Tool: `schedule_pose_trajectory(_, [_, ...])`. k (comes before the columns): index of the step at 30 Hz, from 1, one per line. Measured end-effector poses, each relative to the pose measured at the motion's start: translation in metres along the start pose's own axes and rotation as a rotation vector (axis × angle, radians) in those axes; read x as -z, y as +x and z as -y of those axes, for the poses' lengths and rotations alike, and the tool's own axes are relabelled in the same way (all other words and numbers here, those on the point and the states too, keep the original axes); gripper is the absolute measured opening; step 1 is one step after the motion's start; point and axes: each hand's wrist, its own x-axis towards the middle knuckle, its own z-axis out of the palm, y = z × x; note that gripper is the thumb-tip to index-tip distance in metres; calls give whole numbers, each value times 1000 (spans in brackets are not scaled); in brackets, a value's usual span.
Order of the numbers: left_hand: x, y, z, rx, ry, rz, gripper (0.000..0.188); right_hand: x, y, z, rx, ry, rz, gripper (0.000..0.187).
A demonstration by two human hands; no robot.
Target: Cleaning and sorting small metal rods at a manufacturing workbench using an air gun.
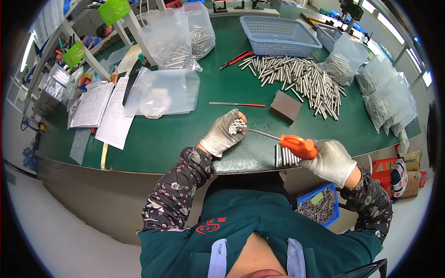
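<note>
My left hand [219, 135], in a white glove, is closed round a bundle of short metal pins [236, 126], their round ends facing up. My right hand [331, 162], also gloved, grips an orange air blow gun [299, 145]. Its long, bent metal nozzle reaches left to the ends of the bundle; whether the tip touches them I cannot tell. Just left of the gun, by the table's front edge, several loose pins [287, 156] lie side by side. A dark brown block [285, 107] sits beyond the nozzle, and a thin file with a red handle [252, 105] lies beyond my left hand.
A large pile of metal pins [301, 78] spreads before a blue basket [282, 50]. Bags of pins [387, 99] stand at the right, others [169, 48] at the back left. Red-handled pliers [238, 59] and papers [113, 116] lie on the green table. A blue bin [337, 217] holds pins below.
</note>
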Motion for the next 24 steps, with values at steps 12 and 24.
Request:
schedule_pose_trajectory(12, [0, 0, 5, 107, -91, 35, 30, -1, 5, -3, 16, 43, -48, 36])
schedule_pose_trajectory(24, [-2, 0, 5, 82, -74, 2, 38, -2, -2, -3, 24, 79, -56, 33])
